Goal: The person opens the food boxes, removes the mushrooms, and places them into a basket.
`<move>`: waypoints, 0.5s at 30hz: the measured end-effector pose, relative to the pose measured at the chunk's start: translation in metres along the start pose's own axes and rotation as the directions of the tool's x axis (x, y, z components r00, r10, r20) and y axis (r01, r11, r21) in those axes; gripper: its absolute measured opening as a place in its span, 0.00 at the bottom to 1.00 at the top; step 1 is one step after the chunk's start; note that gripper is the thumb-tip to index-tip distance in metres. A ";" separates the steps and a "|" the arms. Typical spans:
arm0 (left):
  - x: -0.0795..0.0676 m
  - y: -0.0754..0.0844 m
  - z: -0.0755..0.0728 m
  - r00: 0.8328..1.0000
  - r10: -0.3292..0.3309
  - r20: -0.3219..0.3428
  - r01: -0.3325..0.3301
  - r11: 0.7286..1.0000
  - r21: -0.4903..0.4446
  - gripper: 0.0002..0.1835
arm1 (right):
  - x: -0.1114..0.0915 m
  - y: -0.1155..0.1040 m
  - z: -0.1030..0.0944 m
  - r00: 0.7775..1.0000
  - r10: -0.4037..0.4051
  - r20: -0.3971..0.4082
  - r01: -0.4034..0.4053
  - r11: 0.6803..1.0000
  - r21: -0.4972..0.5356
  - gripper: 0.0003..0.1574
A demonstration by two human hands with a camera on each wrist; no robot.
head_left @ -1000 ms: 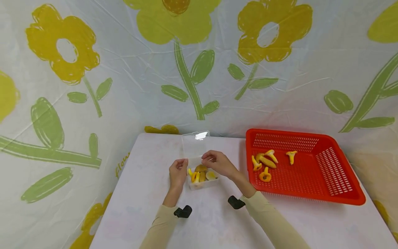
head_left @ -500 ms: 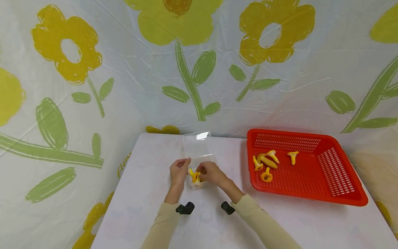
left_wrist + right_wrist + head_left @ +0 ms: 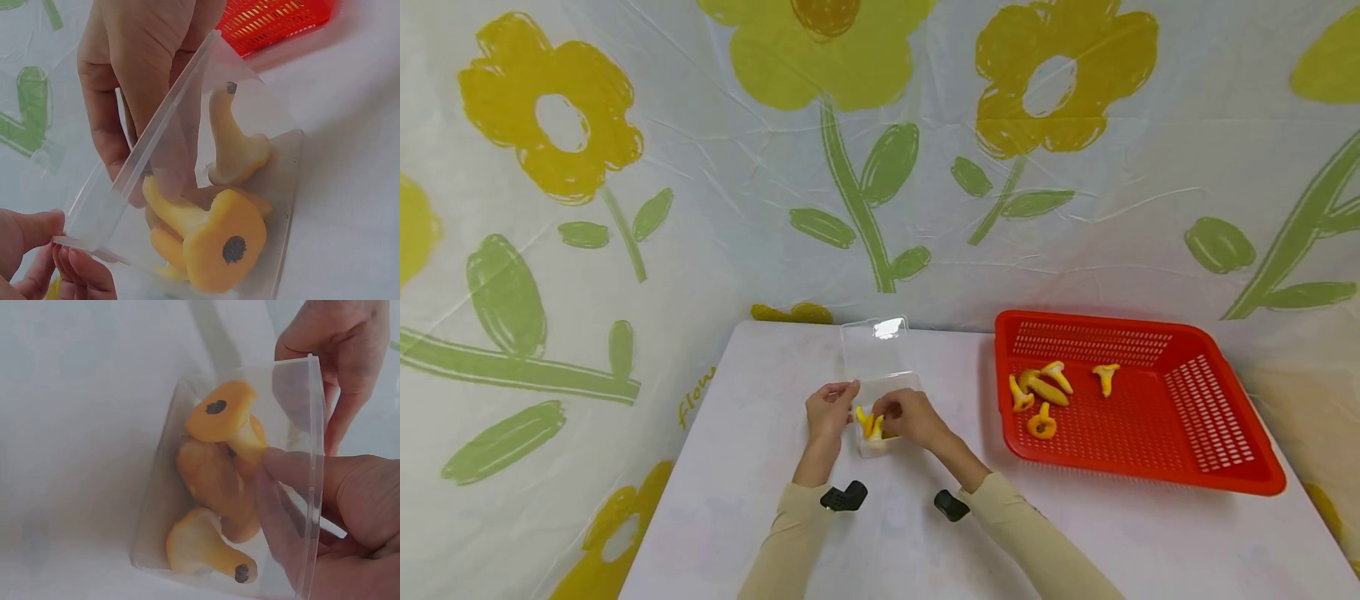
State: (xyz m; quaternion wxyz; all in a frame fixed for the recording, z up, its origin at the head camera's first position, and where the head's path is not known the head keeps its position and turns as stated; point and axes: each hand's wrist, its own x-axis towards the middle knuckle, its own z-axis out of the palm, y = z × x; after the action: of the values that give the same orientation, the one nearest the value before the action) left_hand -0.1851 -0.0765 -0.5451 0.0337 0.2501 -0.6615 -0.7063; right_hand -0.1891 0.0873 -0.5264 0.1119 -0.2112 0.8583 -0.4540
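Note:
A clear plastic box [image 3: 874, 451] with its lid [image 3: 874, 352] tipped back holds several yellow and brown mushrooms. My left hand [image 3: 827, 412] pinches the box's rim at the left side between thumb and fingers. Inside the box, my right hand [image 3: 912, 418] has its thumb and fingertip on the stem of a yellow chanterelle mushroom [image 3: 225, 415], whose cap with a dark spot faces the wall. Beside it lie a brownish mushroom [image 3: 209, 478] and another pale yellow mushroom [image 3: 197, 540] with a dark stem end. In the head view the right hand covers part of the contents.
A red perforated basket [image 3: 1150, 477] stands to the right on the white table [image 3: 737, 517]. Several mushrooms lie in its left part, among them a yellow one [image 3: 1105, 379] set apart. A flower-printed cloth [image 3: 715, 250] hangs behind the table.
My right hand has come down from the box's right rear edge to the mushrooms inside, and has stayed there over the last half second. The left hand keeps its place at the rim.

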 end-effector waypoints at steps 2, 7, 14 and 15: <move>0.000 -0.001 0.000 1.000 0.009 0.005 -0.008 1.000 -0.008 0.15 | -0.001 0.000 -0.001 1.000 -0.008 0.009 0.008 1.000 0.011 0.09; 0.000 -0.004 0.001 0.999 0.034 0.012 -0.033 0.999 -0.006 0.15 | -0.004 0.001 -0.004 0.999 -0.043 0.028 0.042 0.999 0.027 0.07; 0.000 -0.006 -0.001 0.999 0.054 0.010 -0.054 0.999 0.008 0.15 | -0.007 0.000 -0.016 0.998 -0.059 -0.010 0.059 0.995 0.079 0.07; 0.000 -0.007 -0.001 0.998 0.054 0.009 -0.054 0.998 0.011 0.15 | -0.007 0.000 -0.019 0.998 -0.063 -0.011 0.064 0.994 0.093 0.07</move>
State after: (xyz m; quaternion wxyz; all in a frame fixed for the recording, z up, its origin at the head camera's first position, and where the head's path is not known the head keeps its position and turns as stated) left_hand -0.1833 -0.0765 -0.5515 0.0487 0.2292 -0.6722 -0.7023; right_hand -0.1899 0.1044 -0.5156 0.1039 -0.2311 0.8294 -0.4979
